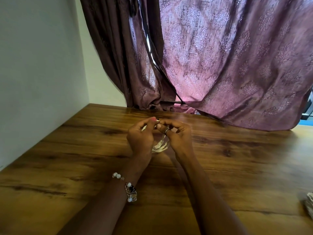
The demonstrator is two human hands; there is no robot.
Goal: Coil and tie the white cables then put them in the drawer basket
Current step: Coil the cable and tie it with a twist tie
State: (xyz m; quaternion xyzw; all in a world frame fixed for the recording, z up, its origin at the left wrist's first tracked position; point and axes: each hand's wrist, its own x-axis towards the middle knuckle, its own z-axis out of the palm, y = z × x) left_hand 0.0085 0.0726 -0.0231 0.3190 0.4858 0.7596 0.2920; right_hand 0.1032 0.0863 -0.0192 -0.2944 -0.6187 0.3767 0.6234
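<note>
From the head camera, both hands are raised just above the middle of a wooden table (81,150), closer to its far edge than to the near one. The left hand (140,139) and the right hand (177,134) meet fingertip to fingertip, with a bundle of white cable (160,146) hanging between the palms. The loops of the cable sag down in the gap between the two hands and look blurred, so the number of turns cannot be told. A short stretch of the cable also shows beside the left thumb, at the upper left of the hand.

The left hand's fingers are curled, with the thumb and forefinger pinching the top of the cable bundle; a pink-painted nail shows at the pinch. The right hand's fingers are also curled inward and pinch the same spot from the other side, thumb against forefinger. A small dark piece sits right at the point where the fingertips meet; what it is cannot be told. A ring (166,130) sits on a finger of the right hand. A beaded bracelet (129,189) with white beads hangs round the left wrist.

Behind the far edge of the table hangs a purple patterned curtain (228,56), its hem resting on the tabletop. A pale wall (37,65) runs along the table's left edge. At the right edge, near the front corner, part of a pale woven thing (309,204) shows, mostly cut off.
</note>
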